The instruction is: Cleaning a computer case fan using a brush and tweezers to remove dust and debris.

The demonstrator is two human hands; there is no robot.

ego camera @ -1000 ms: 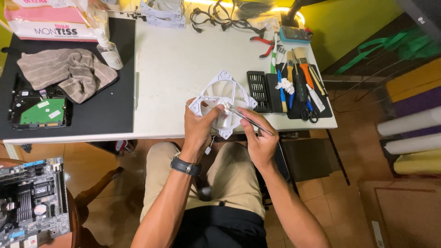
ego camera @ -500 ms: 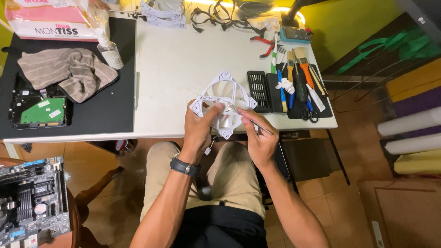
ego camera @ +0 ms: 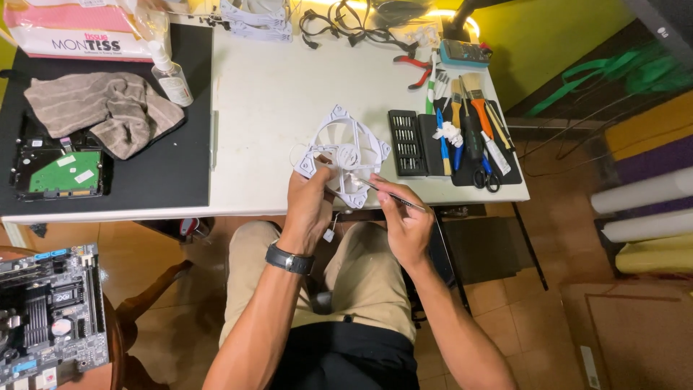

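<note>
Head view, looking down at a seated person: the left hand [ego camera: 310,206] is clamped on the lower left corner of a white computer case fan [ego camera: 345,153], holding it tilted just above the near edge of the white table [ego camera: 274,94], a little right of frame centre. The right hand [ego camera: 404,217] has its fingers pinched together on a thin metal tool [ego camera: 390,193], perhaps tweezers, whose tip meets the fan's lower edge. A black wristwatch [ego camera: 289,258] sits on the left wrist.

Right of the fan, a black bit case [ego camera: 408,143] lies open with rows of small screwdriver bits in its slots. Beside it, a black tray or mat [ego camera: 473,137] carries brushes, screwdrivers and scissors laid side by side. At upper left, a pink and white tissue pack [ego camera: 79,32] lies next to a small spray bottle [ego camera: 170,76]. On the black mat [ego camera: 162,166] at left are a crumpled brown cloth [ego camera: 101,108] and a hard drive [ego camera: 61,172] with its green circuit board up. A motherboard [ego camera: 47,310] shows at lower left.
</note>
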